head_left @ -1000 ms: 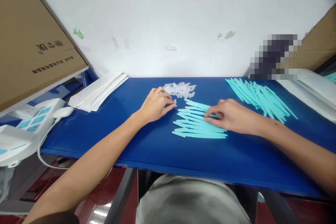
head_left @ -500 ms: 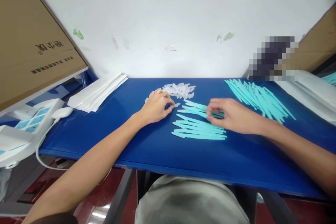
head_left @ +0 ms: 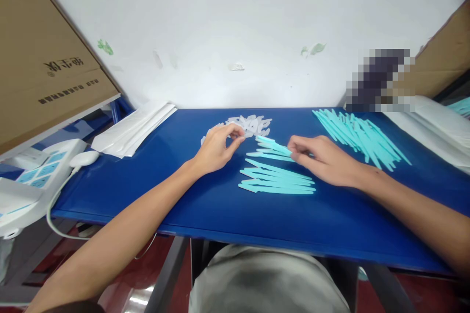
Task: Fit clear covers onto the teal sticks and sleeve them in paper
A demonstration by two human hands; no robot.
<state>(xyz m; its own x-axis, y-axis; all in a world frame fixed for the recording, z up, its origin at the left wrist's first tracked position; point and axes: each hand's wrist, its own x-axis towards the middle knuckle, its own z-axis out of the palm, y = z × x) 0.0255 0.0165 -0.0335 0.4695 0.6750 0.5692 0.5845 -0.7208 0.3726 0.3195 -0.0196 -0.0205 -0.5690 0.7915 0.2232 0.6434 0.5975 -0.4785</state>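
So the right hand [head_left: 319, 159] has what looks like a turquoise razor-shaped stick [head_left: 272, 144] pinched between thumb and fingers, its far end aimed left over the front group of loose sticks [head_left: 279, 182]. The left hand [head_left: 215, 149] is curled beside the heap of small translucent plastic pieces [head_left: 251, 124], thumb and forefinger nearly meeting, and I honestly can't tell if there's a piece in there. My worry would be the pinch: it's at one end, so a bump on the tip could twist the stick loose. Those front sticks overlap too, so a low wrist might drag a few crooked, and the left knuckles are close enough to the heap to scatter it if they swing back. Everything sits on a smooth blue tabletop [head_left: 147, 181], probably slippery, with another turquoise pile [head_left: 362, 137] at the back right. White plastic sleeves [head_left: 134, 127] lie back left, near a white power strip [head_left: 55, 161] with a cable [head_left: 55, 208] that could snag a forearm. Behind is a scuffed white wall [head_left: 205, 19], a big cardboard box [head_left: 40, 39] leans at left, and the floor [head_left: 121, 288] is shiny red.
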